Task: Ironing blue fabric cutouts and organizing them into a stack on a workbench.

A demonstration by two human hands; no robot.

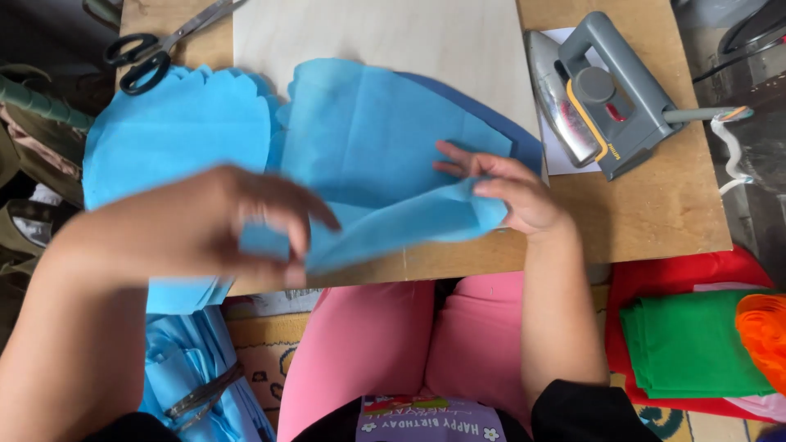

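A light blue sheet of thin fabric [368,139] lies folded over on a pale wooden board [393,33]. My left hand [221,225] pinches its near edge at the lower left, blurred by motion. My right hand [512,192] grips the same near edge at the right, lifting it off the table. A stack of similar light blue pieces with scalloped edges [172,131] lies to the left, partly under my left hand.
Black-handled scissors [155,45] lie at the back left. A grey iron [594,90] rests on its side at the right, cord trailing off. Green folded fabric [688,344] and orange cloth [765,327] sit on red cloth at lower right. More blue pieces [192,368] hang below left.
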